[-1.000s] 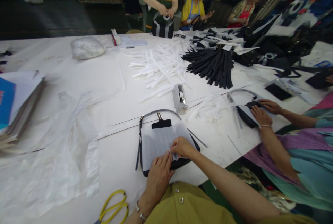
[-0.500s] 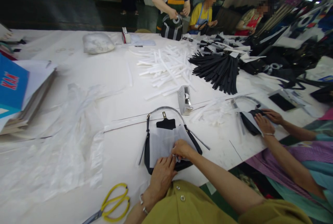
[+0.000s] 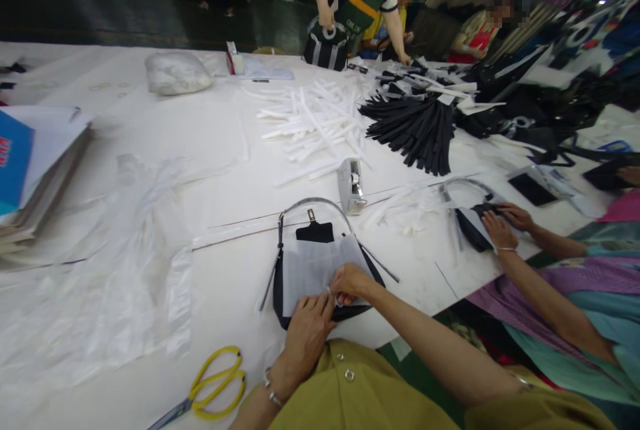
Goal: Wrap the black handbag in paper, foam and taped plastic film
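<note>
Crosswise, black bag (image 3: 278, 297), handle (image 3: 315, 201) forward (right hand (image 3: 350, 282) pinch-tight on sheet (image 3: 307, 269), left hand (image 3: 309, 329) flat)

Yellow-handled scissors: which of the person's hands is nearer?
Left. The left hand, on the bag, lies above and right of the scissors in the picture; the right hand is higher and farther right.

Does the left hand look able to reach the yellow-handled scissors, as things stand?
Probably yes: the scissors lie uncovered near the left wrist, though the left hand would first need to leave the black bag.
</note>
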`<state>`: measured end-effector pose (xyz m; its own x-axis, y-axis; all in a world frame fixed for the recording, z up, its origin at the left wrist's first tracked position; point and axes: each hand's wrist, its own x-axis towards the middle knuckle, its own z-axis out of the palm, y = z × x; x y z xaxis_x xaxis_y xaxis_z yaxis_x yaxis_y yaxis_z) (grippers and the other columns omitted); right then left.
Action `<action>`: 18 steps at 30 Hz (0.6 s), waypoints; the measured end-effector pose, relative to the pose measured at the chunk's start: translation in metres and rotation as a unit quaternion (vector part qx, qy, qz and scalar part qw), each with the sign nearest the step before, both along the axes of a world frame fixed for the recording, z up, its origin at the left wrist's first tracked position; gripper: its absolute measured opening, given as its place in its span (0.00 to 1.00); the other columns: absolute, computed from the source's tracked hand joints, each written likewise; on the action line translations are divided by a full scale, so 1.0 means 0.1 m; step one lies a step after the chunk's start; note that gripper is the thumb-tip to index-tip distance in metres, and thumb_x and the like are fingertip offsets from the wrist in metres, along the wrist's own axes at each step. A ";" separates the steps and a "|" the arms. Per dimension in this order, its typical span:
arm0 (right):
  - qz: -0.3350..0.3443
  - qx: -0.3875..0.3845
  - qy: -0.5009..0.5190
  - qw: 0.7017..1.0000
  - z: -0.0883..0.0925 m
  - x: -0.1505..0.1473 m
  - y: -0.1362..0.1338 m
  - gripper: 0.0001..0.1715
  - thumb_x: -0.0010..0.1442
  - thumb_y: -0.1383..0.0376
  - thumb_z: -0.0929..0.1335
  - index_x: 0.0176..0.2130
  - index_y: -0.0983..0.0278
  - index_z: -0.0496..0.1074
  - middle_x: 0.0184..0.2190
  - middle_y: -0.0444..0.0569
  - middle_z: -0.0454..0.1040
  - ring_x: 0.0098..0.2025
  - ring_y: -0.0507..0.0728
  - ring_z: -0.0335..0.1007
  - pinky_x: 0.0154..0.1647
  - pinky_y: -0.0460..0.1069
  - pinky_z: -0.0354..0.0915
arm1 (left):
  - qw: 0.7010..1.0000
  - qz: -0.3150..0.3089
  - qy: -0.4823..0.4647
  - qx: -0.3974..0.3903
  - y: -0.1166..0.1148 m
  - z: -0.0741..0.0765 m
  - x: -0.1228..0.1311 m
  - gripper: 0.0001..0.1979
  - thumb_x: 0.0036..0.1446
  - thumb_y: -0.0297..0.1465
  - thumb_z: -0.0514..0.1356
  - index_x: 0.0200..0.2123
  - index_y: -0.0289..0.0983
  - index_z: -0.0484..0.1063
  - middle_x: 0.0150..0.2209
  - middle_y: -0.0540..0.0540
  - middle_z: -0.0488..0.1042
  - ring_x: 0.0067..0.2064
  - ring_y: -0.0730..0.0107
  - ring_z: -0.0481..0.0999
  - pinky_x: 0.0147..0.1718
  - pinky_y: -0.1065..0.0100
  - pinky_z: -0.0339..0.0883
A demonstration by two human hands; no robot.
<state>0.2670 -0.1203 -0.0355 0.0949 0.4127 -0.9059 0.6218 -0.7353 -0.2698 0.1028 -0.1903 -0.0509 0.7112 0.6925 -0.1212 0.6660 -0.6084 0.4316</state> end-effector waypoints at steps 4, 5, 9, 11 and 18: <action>0.012 -0.004 -0.027 1.000 -0.07 -0.08 0.02 0.10 0.50 0.73 0.70 0.20 0.66 0.69 0.13 0.44 0.70 0.14 0.52 0.67 0.17 0.44 0.67 | 1.000 0.000 0.008 -0.005 0.00 0.01 0.00 0.24 0.60 0.33 0.61 0.58 0.35 0.64 0.59 0.39 0.70 0.52 0.55 0.73 0.50 0.54 0.66; 0.017 -0.002 -0.031 0.999 -0.08 -0.10 0.03 0.09 0.50 0.73 0.69 0.20 0.66 0.69 0.12 0.44 0.69 0.14 0.52 0.66 0.17 0.44 0.66 | 1.000 -0.001 0.008 -0.007 0.00 0.02 0.00 0.23 0.60 0.34 0.61 0.58 0.35 0.64 0.58 0.39 0.71 0.52 0.55 0.73 0.50 0.54 0.66; 0.023 -0.004 -0.031 0.999 -0.09 -0.12 0.03 0.07 0.50 0.74 0.68 0.22 0.67 0.70 0.13 0.43 0.69 0.15 0.51 0.67 0.18 0.44 0.67 | 1.000 -0.001 0.004 -0.013 0.01 0.01 0.01 0.21 0.62 0.33 0.59 0.57 0.37 0.65 0.57 0.39 0.71 0.52 0.57 0.73 0.50 0.54 0.66; 0.021 -0.003 -0.027 0.999 -0.08 -0.12 0.02 0.06 0.50 0.74 0.67 0.23 0.66 0.70 0.14 0.43 0.70 0.16 0.52 0.69 0.19 0.44 0.68 | 1.000 0.000 0.002 -0.017 0.01 -0.01 0.01 0.20 0.62 0.33 0.59 0.57 0.37 0.65 0.57 0.40 0.72 0.52 0.57 0.73 0.50 0.55 0.65; 0.031 0.043 -0.039 0.998 -0.12 -0.10 -0.06 0.05 0.52 0.71 0.68 0.25 0.65 0.71 0.13 0.43 0.69 0.22 0.56 0.75 0.24 0.47 0.71 | 1.000 0.001 0.016 -0.014 0.00 -0.01 0.01 0.22 0.61 0.33 0.60 0.57 0.36 0.64 0.56 0.41 0.72 0.50 0.58 0.73 0.49 0.56 0.65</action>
